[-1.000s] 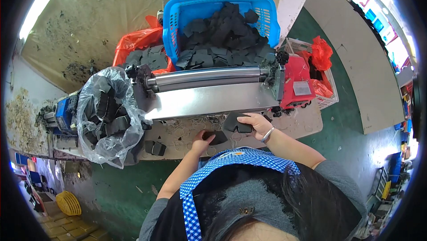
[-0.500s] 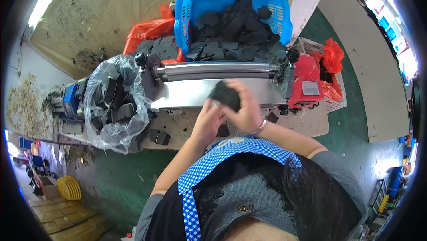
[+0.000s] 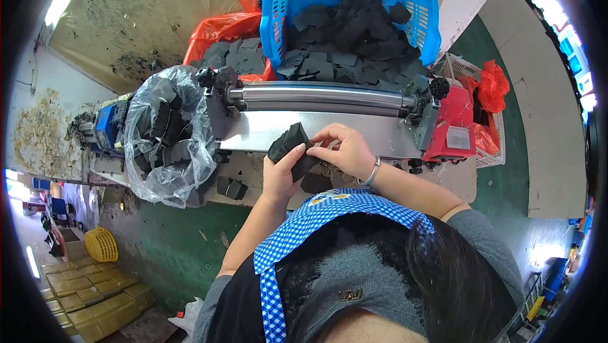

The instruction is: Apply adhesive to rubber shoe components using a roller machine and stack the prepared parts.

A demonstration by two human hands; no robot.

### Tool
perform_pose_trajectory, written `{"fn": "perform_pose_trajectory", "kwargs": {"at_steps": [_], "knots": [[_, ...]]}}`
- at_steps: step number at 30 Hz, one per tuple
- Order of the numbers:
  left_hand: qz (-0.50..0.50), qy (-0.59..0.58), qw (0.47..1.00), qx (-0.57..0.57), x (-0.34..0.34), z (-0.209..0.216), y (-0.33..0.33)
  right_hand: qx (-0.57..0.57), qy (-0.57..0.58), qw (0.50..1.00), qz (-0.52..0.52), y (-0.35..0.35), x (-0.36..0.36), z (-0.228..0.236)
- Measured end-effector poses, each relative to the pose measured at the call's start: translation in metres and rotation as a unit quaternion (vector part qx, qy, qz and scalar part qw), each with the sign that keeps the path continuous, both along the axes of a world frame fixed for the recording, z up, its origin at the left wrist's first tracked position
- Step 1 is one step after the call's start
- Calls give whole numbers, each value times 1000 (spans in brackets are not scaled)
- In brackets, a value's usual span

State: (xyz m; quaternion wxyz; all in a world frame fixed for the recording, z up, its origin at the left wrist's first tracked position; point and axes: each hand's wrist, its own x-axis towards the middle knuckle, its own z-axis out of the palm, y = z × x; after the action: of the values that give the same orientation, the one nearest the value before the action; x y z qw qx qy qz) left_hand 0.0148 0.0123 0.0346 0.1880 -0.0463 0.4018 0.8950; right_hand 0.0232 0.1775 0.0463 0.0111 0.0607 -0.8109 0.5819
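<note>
— Black stack (image 3: 292, 147), that's what both hands are on. It's held just above the steel plate (image 3: 354, 131), in front of the roller (image 3: 323, 95).

— Which hand has it?

— Left hand (image 3: 282, 175) is wrapped around it from below, thumb up the side, fingers closed on it. Right hand (image 3: 342, 149) sits at the top edge, fingertips pinched narrow on the upper piece. There's a bracelet (image 3: 369, 172) on that wrist.

— What's behind the machine?

— Blue basket (image 3: 282, 20), heaped with the same black pieces (image 3: 354, 36). An orange bag (image 3: 218, 30) beside it, with grey squares (image 3: 237, 55) piled on top.

— And to the person's left?

— Clear bag (image 3: 166, 134), bulging with dark blocks, hanging right beside the machine's end. It hides that end of the bench. Past it there's some blue gear (image 3: 106, 124), half covered.

— Anything on the bench itself?

— A small dark block (image 3: 231, 188) lies near the bag, well below the plate, and another black piece (image 3: 315, 183) sits under the hands, mostly hidden by them.

— Right side?

— Red box (image 3: 453, 121) joined to the machine's end, then a white crate (image 3: 487, 147) with a red bag (image 3: 491, 87) in it.

— Floor?

— Green. Yellow basket (image 3: 101, 245) down in the corner, next to stacked yellowish trays (image 3: 88, 295). The person's checked apron (image 3: 310, 223) blocks the near edge of the bench.
</note>
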Motion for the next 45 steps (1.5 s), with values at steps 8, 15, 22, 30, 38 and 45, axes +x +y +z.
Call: {"fn": "perform_pose_trajectory", "kwargs": {"at_steps": [8, 15, 22, 30, 38, 45], "knots": [[-34, -54, 998, -30, -14, -2, 4, -199, -230, 951, -49, 12, -15, -34], [8, -11, 987, -158, -24, -18, -8, -224, -393, 885, -113, 40, -49, -47], [51, -7, 982, -181, -32, -36, 2, -82, -164, 981, 64, 12, -20, -41], [52, 6, 985, -162, -38, -35, -6, -240, -311, 910, -130, 20, -31, -40], [57, -29, 991, -121, -39, -33, -12, -278, -360, 876, -163, 30, -33, -53], [84, 11, 982, -167, -34, -41, -3, -189, -292, 937, 19, -1, -19, -40]]}}
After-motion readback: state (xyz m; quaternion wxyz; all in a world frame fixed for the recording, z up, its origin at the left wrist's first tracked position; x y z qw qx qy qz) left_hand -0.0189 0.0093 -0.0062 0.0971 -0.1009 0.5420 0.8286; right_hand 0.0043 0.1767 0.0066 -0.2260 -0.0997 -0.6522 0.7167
